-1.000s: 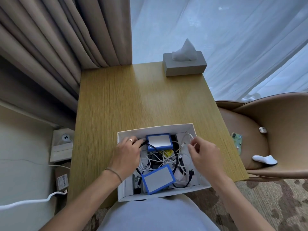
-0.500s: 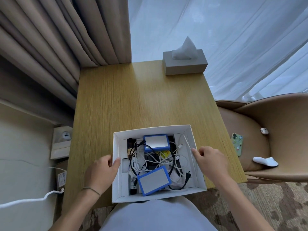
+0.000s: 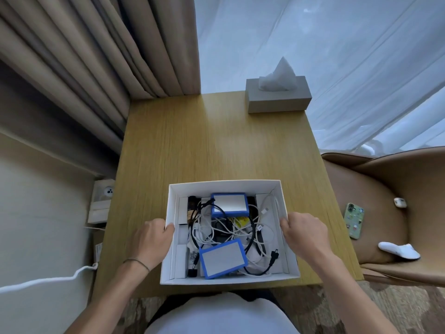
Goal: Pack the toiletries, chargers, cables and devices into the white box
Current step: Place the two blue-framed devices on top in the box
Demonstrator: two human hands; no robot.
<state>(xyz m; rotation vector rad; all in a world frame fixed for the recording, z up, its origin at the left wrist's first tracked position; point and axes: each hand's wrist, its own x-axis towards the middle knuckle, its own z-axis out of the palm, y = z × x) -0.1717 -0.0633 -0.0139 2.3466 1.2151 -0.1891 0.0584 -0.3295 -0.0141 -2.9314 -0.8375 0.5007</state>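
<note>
- Gripping the white box (image 3: 226, 186) by its side walls, the left hand (image 3: 150, 239) curls over the left rim and the right hand (image 3: 304, 236) over the right rim.
- Between the two grips lie two blue-edged devices (image 3: 230, 204) and tangled white and black cables (image 3: 212, 231).
- The box sits on the wooden table (image 3: 216, 141), at its near edge; beyond the grips stands a tissue box (image 3: 278, 97).

Packed open white box (image 3: 226, 186) near table edge
</note>
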